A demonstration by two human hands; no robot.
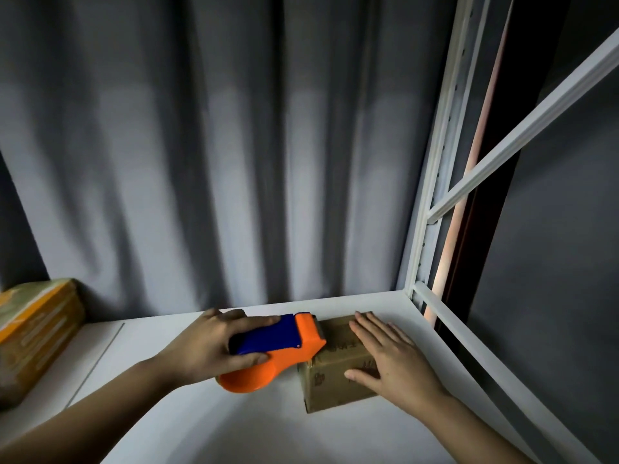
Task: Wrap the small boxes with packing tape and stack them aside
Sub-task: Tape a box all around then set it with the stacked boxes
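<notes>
Head view — left grip (214,346) clasps tape dispenser (278,349), nose pointing right onto small box (338,363); right grip (392,360) flat atop.

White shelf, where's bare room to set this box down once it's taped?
The widest bare stretch of the white shelf lies between the orange-taped boxes at the left edge and the tape dispenser. It is crowded at the right: left hand, dispenser, cardboard box and right hand bunch near the rack post.

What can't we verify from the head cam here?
- Tape roll: hidden inside the tape dispenser under the left hand.
- Small box top: partly covered by the right hand; print blurred.
- Yellow package: cut off at left edge.
</notes>
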